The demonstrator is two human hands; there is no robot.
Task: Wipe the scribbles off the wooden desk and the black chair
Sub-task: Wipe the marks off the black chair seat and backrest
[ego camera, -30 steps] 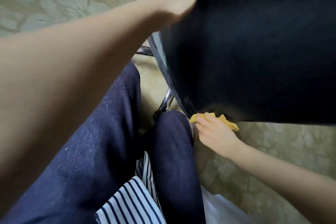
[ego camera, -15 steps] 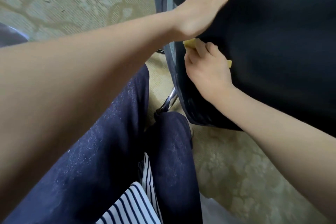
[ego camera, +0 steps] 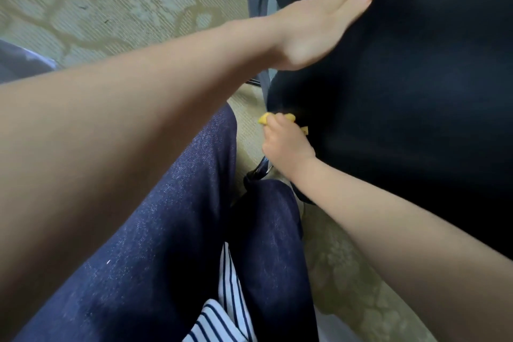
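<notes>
The black chair [ego camera: 416, 78] fills the upper right of the head view, its dark surface facing me. My left hand [ego camera: 319, 25] lies flat against the chair's upper left part, fingers straight. Lower down, my right hand [ego camera: 286, 147] grips a small yellow cloth [ego camera: 263, 119] and presses it against the chair's left edge. Most of the cloth is hidden under my fingers. No scribbles show on the dark surface. The wooden desk is out of view.
A chrome chair leg [ego camera: 262, 169] slants down just below my right hand. My legs in dark jeans [ego camera: 180, 230] fill the lower middle, close to the chair. Patterned beige-green carpet [ego camera: 111, 3] covers the floor. A blue-grey object [ego camera: 19, 64] sits at the left edge.
My right hand with the yellow cloth rose from the chair's bottom edge to just under my left hand, then came back down along the left edge. The left hand stayed flat on the chair.
</notes>
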